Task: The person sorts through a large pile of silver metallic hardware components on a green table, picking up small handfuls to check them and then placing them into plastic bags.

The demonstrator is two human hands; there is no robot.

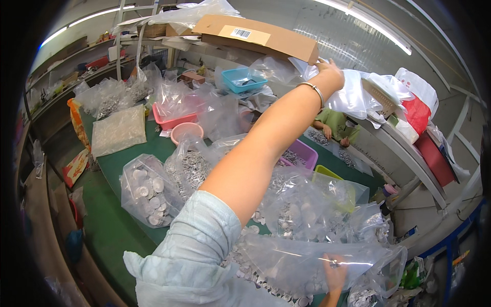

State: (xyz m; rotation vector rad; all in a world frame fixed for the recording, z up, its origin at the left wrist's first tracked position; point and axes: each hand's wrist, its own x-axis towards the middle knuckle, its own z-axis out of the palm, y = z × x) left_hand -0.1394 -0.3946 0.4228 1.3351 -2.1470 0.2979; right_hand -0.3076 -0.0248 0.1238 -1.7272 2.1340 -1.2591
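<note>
a long flat brown cardboard box (258, 36) lies tilted on the upper shelf, with a white rectangular barcode label (241, 34) on its top face. below it, clear plastic bags of small silvery round parts (148, 189) crowd the green worktop (110, 225). a flat, full clear bag (118, 130) lies toward the left. a large clear bag (307, 258) spreads across the near edge. white bags (353, 94) and a red bag (417, 115) sit on the right shelf.
</note>
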